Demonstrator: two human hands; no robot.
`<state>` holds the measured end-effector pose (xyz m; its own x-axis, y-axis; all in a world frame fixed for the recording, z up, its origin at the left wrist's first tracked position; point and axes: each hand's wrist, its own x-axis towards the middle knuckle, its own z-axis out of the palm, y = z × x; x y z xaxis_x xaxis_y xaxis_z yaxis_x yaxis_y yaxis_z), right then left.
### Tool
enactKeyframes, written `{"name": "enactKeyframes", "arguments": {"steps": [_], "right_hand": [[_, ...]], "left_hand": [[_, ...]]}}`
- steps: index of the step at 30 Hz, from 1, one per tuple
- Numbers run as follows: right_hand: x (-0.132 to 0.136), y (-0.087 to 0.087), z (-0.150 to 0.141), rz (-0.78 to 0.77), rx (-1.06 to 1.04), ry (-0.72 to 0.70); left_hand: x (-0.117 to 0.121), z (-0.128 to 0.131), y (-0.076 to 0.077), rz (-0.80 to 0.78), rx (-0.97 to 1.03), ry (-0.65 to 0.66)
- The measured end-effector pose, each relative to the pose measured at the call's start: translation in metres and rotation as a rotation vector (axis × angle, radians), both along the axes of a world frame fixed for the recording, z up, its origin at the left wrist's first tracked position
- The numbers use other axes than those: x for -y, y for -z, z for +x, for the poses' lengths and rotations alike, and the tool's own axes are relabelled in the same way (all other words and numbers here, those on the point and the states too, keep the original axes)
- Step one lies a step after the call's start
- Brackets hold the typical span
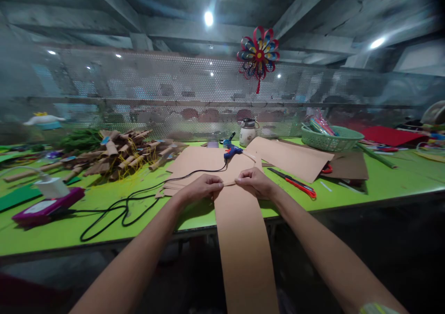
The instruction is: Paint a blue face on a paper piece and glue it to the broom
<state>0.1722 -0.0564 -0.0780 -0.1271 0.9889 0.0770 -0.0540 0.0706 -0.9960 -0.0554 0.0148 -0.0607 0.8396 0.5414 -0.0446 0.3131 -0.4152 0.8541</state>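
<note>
A long strip of brown kraft paper (243, 240) hangs over the table's front edge toward me. At its far end my left hand (205, 186) pinches the left corner, and my right hand (255, 182) pinches the right one. Between the two hands the paper's end looks folded or curled over in a narrow edge. Just beyond lies a blue glue gun (232, 152) on brown paper sheets (194, 161), its black cord trailing left. To the right of my right hand rest black-bladed scissors (292, 182) with orange-red handles.
Bundled brown paper rolls (128, 154) with yellow string lie at the left. A purple power strip (48, 207) holds a white plug. Behind stand a white jar (247, 132) and a green basket (330, 137). More kraft sheets (292, 155) lie at the right, before a perforated metal screen (194, 82).
</note>
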Motion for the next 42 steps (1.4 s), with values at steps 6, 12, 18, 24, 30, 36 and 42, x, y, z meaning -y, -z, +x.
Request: {"name": "enactKeyframes", "arguments": {"steps": [6,12,18,24,30,36,42], "right_hand": [[-0.002,0.002,-0.002,0.004,0.016,0.018],[-0.001,-0.001,-0.004,0.022,0.027,0.007],[-0.003,0.002,0.0,0.05,0.054,-0.054],[0.002,0.001,0.007,0.041,0.104,-0.138],[0.003,0.002,0.006,0.044,0.129,-0.145],[0.004,0.001,0.007,0.041,0.185,-0.131],[0.005,0.0,0.007,0.059,0.169,-0.108]], "left_hand": [[-0.001,0.013,-0.001,0.11,0.015,-0.052],[0.004,0.02,0.003,0.116,0.006,-0.08],[0.007,0.019,0.004,0.123,-0.01,-0.109],[0.007,0.014,0.005,0.103,-0.018,-0.102],[0.005,0.013,0.005,0.081,-0.032,-0.099],[0.004,0.013,0.006,0.076,-0.043,-0.092],[0.005,0.014,0.008,0.062,-0.024,-0.1]]}}
